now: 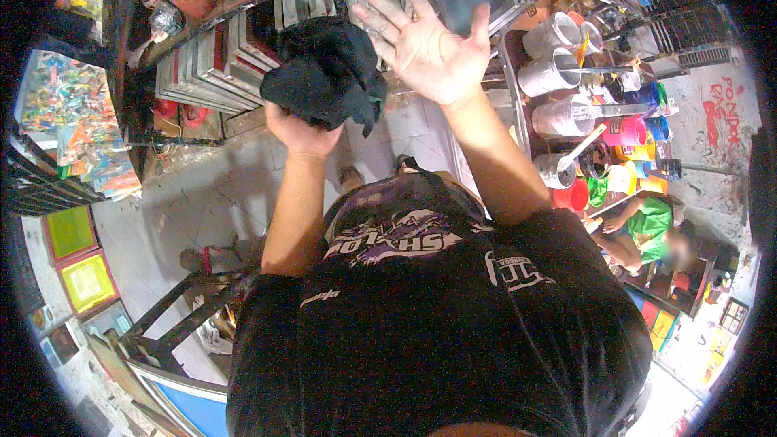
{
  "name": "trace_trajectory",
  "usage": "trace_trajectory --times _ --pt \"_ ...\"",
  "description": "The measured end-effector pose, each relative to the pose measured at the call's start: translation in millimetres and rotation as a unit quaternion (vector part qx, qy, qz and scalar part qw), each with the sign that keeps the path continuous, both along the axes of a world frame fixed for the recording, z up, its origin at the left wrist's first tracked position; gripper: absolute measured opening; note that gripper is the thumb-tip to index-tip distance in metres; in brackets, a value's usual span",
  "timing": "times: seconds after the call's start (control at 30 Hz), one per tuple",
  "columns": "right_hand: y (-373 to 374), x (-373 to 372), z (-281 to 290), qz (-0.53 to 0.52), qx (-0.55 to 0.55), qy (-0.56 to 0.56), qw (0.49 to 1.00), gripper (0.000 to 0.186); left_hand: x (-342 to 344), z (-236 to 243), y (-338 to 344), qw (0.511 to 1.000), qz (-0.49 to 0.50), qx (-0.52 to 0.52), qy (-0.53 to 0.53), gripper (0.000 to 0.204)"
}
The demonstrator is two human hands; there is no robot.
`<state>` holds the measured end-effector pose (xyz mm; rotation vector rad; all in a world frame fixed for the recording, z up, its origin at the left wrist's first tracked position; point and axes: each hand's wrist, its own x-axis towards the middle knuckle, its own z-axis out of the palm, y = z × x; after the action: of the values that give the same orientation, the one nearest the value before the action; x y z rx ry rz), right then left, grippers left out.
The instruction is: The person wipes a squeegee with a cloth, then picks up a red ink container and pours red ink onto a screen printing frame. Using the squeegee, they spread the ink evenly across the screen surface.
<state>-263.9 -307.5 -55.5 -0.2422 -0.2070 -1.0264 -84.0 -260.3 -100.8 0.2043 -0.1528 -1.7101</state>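
Note:
A crumpled black cloth [324, 73] is bunched up in my left hand [303, 131], its folds hanging over the fingers and hiding most of them. To the right of the cloth, my right hand [437, 53] is raised with its palm turned up and fingers spread wide, holding nothing. Dark smudges show on that palm. Both forearms reach forward from the sleeves of a black printed shirt [437, 316].
Framed screens [210, 73] stand stacked under a paint-stained shelf [235, 0] holding paint pots. On the right, a rack carries white buckets [550, 73] and coloured tubs [627, 129]. A person in a green shirt [650, 226] sits at the right. A dark frame [170, 316] stands lower left.

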Motion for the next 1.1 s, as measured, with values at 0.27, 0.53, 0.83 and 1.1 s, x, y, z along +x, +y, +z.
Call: trace_trajectory --times 0.27,0.53,0.83,1.1 --pt "13.0 27.4 1.0 -0.039 -0.035 0.031 0.998 0.083 -60.2 10.0 11.3 0.858 0.092 -0.110 -0.493 0.014" --pt "19.8 35.5 16.2 -0.125 -0.141 0.175 0.966 0.086 -67.6 16.5 5.4 0.780 0.239 -0.127 -0.564 0.025" --pt "11.0 43.6 5.8 -0.202 -0.230 0.331 0.893 0.085 -56.3 5.5 -15.0 0.819 0.204 -0.086 -0.529 0.031" --pt "3.3 41.9 -9.0 -0.242 -0.247 0.447 0.825 0.083 -68.8 -12.0 -42.8 0.916 0.068 0.037 -0.394 0.037"
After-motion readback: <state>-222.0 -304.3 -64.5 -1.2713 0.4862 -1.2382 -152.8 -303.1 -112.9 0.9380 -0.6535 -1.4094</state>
